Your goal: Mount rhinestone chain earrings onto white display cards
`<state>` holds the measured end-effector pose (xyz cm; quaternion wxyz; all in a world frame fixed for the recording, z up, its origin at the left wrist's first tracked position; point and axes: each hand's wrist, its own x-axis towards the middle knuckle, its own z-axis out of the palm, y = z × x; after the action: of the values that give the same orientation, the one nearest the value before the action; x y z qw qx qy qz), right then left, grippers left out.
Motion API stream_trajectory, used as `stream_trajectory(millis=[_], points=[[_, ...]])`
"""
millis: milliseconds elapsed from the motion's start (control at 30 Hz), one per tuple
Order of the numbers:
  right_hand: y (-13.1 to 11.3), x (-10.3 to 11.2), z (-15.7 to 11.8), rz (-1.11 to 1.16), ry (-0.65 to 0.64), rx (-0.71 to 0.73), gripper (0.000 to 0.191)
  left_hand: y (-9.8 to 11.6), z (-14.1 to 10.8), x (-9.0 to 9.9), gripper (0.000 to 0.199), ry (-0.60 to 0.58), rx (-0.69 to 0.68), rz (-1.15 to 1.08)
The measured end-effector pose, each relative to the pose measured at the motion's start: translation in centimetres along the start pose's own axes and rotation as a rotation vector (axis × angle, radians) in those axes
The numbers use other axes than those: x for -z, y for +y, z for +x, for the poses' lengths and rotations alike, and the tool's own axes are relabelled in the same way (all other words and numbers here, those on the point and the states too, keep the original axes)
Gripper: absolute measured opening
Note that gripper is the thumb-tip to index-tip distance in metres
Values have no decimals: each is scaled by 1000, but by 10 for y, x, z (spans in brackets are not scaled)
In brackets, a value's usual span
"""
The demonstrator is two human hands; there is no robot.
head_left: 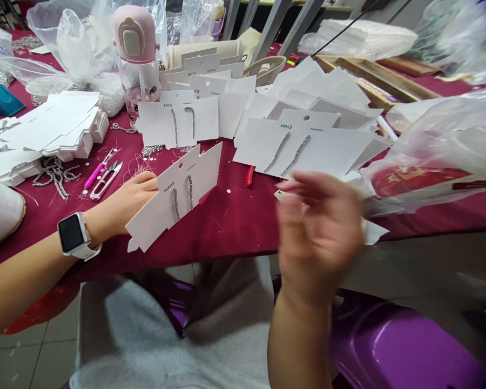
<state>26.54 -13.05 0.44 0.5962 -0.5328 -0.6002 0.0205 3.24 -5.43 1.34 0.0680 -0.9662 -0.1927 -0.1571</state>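
My left hand (140,189), with a watch (72,234) on the wrist, is closed on a white earring card (157,216). Two silver chain strips hang from this card, which tilts up to the right above the cloth. Its fingers are mostly hidden behind the card. My right hand (319,227) is raised over the table's front edge, smeared by motion, so its grip cannot be made out. Just beyond it stands another earring card (251,141) with two silver strips, leaning on a fan of white cards (303,84).
Thread snips (106,181) and a pink tool (98,170) lie left of my left hand, near loose silver chains (56,175) and stacked white cards (60,124). A pink-lidded bottle (135,54) stands behind. A plastic bag (441,156) lies at right, a purple stool (400,346) below.
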Motion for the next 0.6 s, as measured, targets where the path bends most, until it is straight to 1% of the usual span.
stream_trajectory(millis=[33,67,133,200,267,300,367,400,467,500,600], points=[[3,-8,3,0,-77,37,24,1,1,1,33,27,-39,21],[6,-16,9,-9,-193,74,26,2,2,2,33,57,-85,46],[8,-29,24,-52,-317,145,32,5,4,2,34,98,-126,106],[5,-36,42,-70,-443,188,38,9,7,0,36,127,-147,177],[0,-34,58,-44,-632,214,43,13,9,-3,35,154,-159,241],[-2,-31,63,-22,-745,236,43,14,9,-5,32,153,-157,265],[-2,-21,67,7,-949,295,42,16,8,-9,22,130,-145,294],[-1,-15,66,2,-1017,322,44,17,7,-10,18,114,-136,301],[5,-5,59,-47,-1071,374,41,16,6,-12,15,104,-125,318],[9,-2,54,-83,-1066,410,38,15,5,-12,15,112,-125,333],[14,4,39,-192,-1018,562,42,15,7,-8,16,140,-143,397]])
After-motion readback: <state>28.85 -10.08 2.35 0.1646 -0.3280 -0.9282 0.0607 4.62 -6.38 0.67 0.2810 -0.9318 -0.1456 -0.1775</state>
